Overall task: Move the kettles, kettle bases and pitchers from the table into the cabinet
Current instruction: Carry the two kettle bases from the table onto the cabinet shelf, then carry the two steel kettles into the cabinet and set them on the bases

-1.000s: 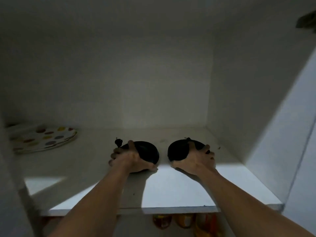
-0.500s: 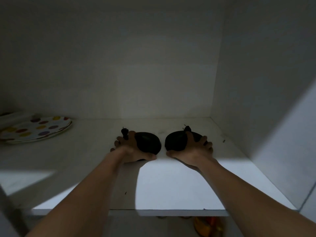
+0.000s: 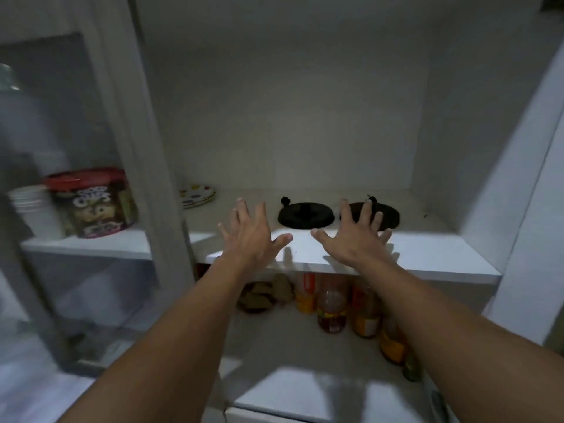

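Observation:
Two round black kettle bases lie side by side on the white cabinet shelf. The left kettle base is fully in sight, its plug sticking up at its back left. The right kettle base is partly hidden behind my right hand. My left hand hovers in front of the shelf edge, left of the left base, fingers spread and holding nothing. My right hand is also spread and empty, just in front of the right base. No kettle or pitcher is in view.
A dotted plate lies at the shelf's left. Bottles and jars stand on the lower shelf. A glass cabinet door stands on the left, with a cereal tub and stacked cups behind it.
Both hands have let go of the kettle bases and pulled back toward me, fingers now spread. The camera has backed away, so the door and lower shelf show.

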A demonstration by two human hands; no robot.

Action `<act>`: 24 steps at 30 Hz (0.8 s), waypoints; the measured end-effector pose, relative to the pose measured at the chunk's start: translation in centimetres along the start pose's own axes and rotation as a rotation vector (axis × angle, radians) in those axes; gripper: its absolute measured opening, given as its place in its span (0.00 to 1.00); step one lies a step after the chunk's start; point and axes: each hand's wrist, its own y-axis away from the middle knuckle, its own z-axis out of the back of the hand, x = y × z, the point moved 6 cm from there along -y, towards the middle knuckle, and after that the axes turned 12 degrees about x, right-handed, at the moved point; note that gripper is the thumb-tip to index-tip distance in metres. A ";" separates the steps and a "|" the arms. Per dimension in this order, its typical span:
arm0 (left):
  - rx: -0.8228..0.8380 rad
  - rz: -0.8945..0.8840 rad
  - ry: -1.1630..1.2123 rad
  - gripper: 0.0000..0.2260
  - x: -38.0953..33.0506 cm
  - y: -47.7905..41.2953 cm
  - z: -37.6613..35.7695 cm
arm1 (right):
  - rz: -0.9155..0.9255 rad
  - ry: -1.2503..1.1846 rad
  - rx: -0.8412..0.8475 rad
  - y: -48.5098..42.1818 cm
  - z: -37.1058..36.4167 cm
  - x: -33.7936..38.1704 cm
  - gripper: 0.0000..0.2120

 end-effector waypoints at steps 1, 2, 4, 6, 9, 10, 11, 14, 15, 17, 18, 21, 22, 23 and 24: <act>-0.031 0.013 -0.013 0.41 1.3 2.3 1.1 | 0.031 -0.006 -0.005 1.8 -0.6 1.9 0.46; -0.056 0.033 -0.024 0.41 2.9 4.7 2.2 | 0.068 -0.010 -0.004 3.7 -1.4 3.9 0.45; -0.081 0.102 -0.042 0.41 6.5 9.6 4.2 | 0.151 -0.005 0.038 7.6 -3.4 8.3 0.45; -0.095 0.193 -0.063 0.41 10.6 14.5 6.0 | 0.245 0.012 0.101 11.4 -5.5 13.1 0.45; -0.097 0.352 -0.136 0.42 17.3 22.3 8.6 | 0.395 -0.012 0.178 17.1 -8.2 20.7 0.45; -0.098 0.419 -0.158 0.42 19.6 25.0 9.5 | 0.446 -0.023 0.208 19.0 -9.3 23.2 0.45; -0.105 0.489 -0.172 0.42 21.9 27.7 10.3 | 0.499 -0.032 0.240 20.9 -10.4 25.6 0.45; -0.126 0.700 -0.177 0.40 28.1 36.1 12.3 | 0.678 -0.040 0.323 27.2 -14.3 32.8 0.44; -0.127 0.768 -0.175 0.40 29.9 38.9 12.6 | 0.731 -0.031 0.345 29.3 -15.6 34.9 0.44; -0.118 0.901 -0.168 0.39 32.8 44.5 13.0 | 0.836 0.006 0.392 33.4 -18.4 38.7 0.43; -0.113 0.965 -0.163 0.40 34.1 47.1 13.1 | 0.891 0.020 0.426 35.5 -19.7 40.3 0.42; -0.118 1.156 -0.138 0.40 37.1 54.5 13.2 | 1.043 0.034 0.551 41.3 -24.0 44.0 0.40; -0.127 1.211 -0.121 0.39 37.9 56.5 13.1 | 1.092 0.054 0.587 43.1 -25.4 44.9 0.39; -0.138 1.260 -0.096 0.39 38.4 58.3 12.9 | 1.141 0.087 0.620 44.7 -26.8 45.5 0.38; -0.150 1.309 -0.064 0.39 38.9 59.9 12.4 | 1.185 0.122 0.653 46.2 -28.3 45.9 0.38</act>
